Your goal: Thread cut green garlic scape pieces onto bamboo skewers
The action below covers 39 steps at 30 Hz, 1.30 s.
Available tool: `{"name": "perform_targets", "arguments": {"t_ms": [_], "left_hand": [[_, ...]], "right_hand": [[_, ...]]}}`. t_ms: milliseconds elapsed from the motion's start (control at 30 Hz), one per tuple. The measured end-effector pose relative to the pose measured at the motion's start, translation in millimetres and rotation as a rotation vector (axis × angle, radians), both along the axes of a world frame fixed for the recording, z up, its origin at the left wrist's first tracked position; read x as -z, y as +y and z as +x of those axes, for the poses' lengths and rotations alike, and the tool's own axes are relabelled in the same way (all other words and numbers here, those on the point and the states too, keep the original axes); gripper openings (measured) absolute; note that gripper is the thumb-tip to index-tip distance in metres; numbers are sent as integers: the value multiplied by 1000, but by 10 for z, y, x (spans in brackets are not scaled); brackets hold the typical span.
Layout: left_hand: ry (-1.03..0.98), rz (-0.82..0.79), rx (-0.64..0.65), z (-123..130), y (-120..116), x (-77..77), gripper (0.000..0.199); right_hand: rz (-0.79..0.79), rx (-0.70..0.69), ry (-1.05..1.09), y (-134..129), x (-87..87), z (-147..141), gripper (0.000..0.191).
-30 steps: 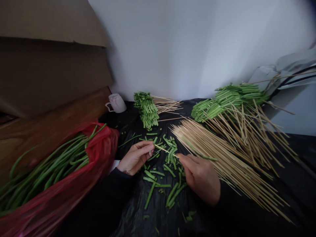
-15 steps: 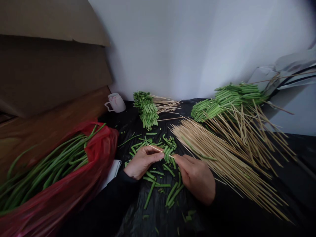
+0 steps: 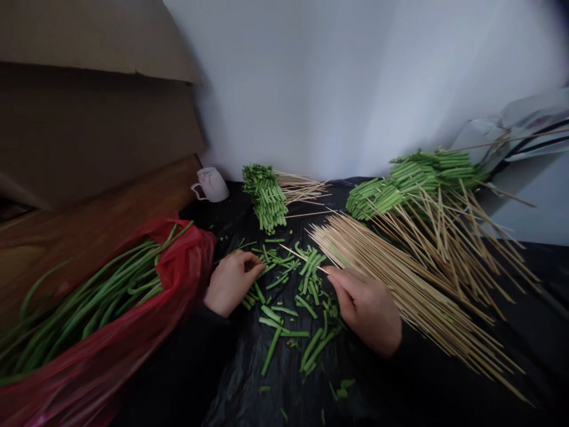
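Observation:
My right hand [image 3: 367, 308] pinches a thin bamboo skewer [image 3: 292, 251] near its lower end. Several cut green bean pieces [image 3: 312, 262] are threaded side by side on it, and its bare tip points up and left. To the left, my left hand [image 3: 233, 283] has thumb and forefinger together at a short green bean piece [image 3: 268, 268] at the edge of the loose pile. More cut bean pieces [image 3: 284, 333] lie scattered on the black plastic sheet [image 3: 249, 379] between and below both hands.
Loose bamboo skewers [image 3: 409, 284] lie right of my right hand. Filled bean skewers are stacked at the back right [image 3: 413, 178] and back centre [image 3: 269, 204]. A red plastic bag [image 3: 191, 255] of long beans sits left, a white mug [image 3: 212, 185] behind it, and cardboard [image 3: 98, 124] beyond.
My left hand has let go of the skewer and moved left to the loose bean pieces. My right hand has shifted slightly right, still holding the skewer.

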<state>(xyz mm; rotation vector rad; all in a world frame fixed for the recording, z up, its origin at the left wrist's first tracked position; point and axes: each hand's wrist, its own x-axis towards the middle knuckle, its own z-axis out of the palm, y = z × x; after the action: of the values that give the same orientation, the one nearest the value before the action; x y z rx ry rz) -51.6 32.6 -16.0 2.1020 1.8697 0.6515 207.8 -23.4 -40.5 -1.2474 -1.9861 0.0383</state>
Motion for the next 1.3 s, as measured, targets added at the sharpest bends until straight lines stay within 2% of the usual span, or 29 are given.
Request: {"name": "perform_targets", "arguments": {"t_ms": [133,200,300,367,500,633,700,833,933,1067,1300], "left_hand": [[192,-81,-67,-6,-26,-40,23],[178,-104,-17,-25,-18,-36,22],[89,-126,120,-43,10,8,17],[21,-87,156,-35,25,36,16],[-158,49,140,23,23,34,17],[-438,120,58,106,-9,3,21],[-643,60,24,149,-25,-7,25],[-1053,-216,35,206,-49,-22,29],[-1237,-369,43,218,-61,-35,32],[-1304,-445,-1,220,-63,-38,34],[-1336,-412,-56,230,-57,-29,35]], "right_hand": [[-3,0,-8,-5,0,-8,30],[-6,-2,-19,-5,5,-12,30],[-9,3,-31,-8,16,-16,31],[-15,6,-32,-11,20,-16,31],[-10,6,-31,-14,7,-18,31],[-18,-3,-34,-25,0,-18,30],[-25,-11,-36,-33,6,-18,29],[-41,-24,-59,-33,17,-25,29],[-46,-20,-75,-27,12,-34,30],[-52,-11,-79,-37,1,-37,31],[-64,-27,-88,-48,2,-24,32]]}}
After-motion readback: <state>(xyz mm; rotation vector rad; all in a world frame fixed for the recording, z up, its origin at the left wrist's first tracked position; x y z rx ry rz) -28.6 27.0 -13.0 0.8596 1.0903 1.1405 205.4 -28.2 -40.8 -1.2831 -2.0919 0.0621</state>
